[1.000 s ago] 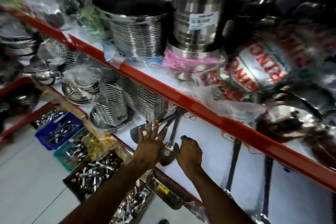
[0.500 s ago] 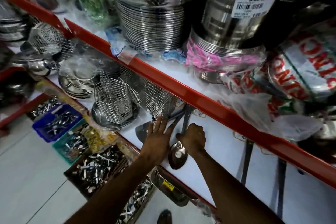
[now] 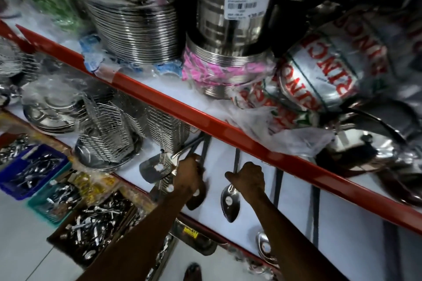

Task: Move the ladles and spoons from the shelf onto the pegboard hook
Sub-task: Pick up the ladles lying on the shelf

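Note:
Several long steel spoons and flat turners lie on the white lower shelf (image 3: pixel 296 207) under the red shelf rail (image 3: pixel 205 121). My right hand (image 3: pixel 247 175) is closed around the handle of a large steel spoon (image 3: pixel 230 203), its bowl pointing toward me. My left hand (image 3: pixel 189 175) grips a bundle of handles (image 3: pixel 196 143) that holds another spoon (image 3: pixel 195 198) and flat turners (image 3: pixel 155 166). Two more dark handles (image 3: pixel 277 187) lie on the shelf to the right, with a ladle bowl (image 3: pixel 263 245) at the front edge. No pegboard hook is in view.
Wire cutlery baskets (image 3: pixel 107 130) and stacked steel plates (image 3: pixel 52 116) fill the shelf's left part. Steel pots (image 3: pixel 137 23) and wrapped cookware sit on the upper shelf. A blue crate (image 3: pixel 29 166), a teal crate and a brown box (image 3: pixel 96 223) of cutlery stand on the floor below.
My right hand has pulled one spoon away from the bundle to the right. My left hand went from flat with spread fingers to closed on the remaining handles. The view has moved closer.

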### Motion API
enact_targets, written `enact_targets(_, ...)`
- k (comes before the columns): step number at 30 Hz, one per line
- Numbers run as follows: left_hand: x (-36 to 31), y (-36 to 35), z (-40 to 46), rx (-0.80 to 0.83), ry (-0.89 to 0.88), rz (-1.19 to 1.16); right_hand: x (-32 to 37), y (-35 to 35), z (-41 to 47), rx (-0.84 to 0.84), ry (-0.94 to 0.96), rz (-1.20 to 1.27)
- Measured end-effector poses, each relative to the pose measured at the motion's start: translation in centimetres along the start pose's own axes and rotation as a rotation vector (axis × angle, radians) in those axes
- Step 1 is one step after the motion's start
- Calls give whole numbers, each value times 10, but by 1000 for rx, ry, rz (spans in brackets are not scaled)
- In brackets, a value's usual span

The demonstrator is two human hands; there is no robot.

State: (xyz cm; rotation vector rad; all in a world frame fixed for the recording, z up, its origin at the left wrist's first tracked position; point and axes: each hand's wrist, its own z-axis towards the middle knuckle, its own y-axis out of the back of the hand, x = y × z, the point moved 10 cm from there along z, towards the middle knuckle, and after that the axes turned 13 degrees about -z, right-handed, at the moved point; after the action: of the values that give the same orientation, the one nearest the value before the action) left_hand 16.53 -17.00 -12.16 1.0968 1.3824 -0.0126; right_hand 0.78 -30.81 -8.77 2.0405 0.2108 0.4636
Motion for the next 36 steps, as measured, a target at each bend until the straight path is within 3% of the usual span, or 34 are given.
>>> enact_targets(4,-8,-20,-4,34,24,-79,-32,3,-4,-4,-29,-11)
enact_targets(14,-42,-49,-30,53,-71,61,-72,0,-15,5,-101,73)
enact_targets(17,-64,-50,-35,34,-152,109,-99,22,-20,-100,-153,95)
enact_targets(21,-102,-72,-43,81,-165,-52,-154,54,-33,-221,-236,225)
enact_targets(25,-123,-118,-55,234,-6,-146,-222,74,-51,-323,-390,344)
enact_targets(28,-114,-156,-72,338,232,-313,-267,56,-57,-240,-530,442)
enact_targets(30,-107,-172,-79,379,279,-350,-277,30,-53,-64,-531,506)
enact_targets(32,-100,-189,-89,453,363,-400,-280,-1,-50,106,-502,722)
enact_targets(36,-108,-194,-106,508,452,-539,-275,-11,-55,202,-457,833)
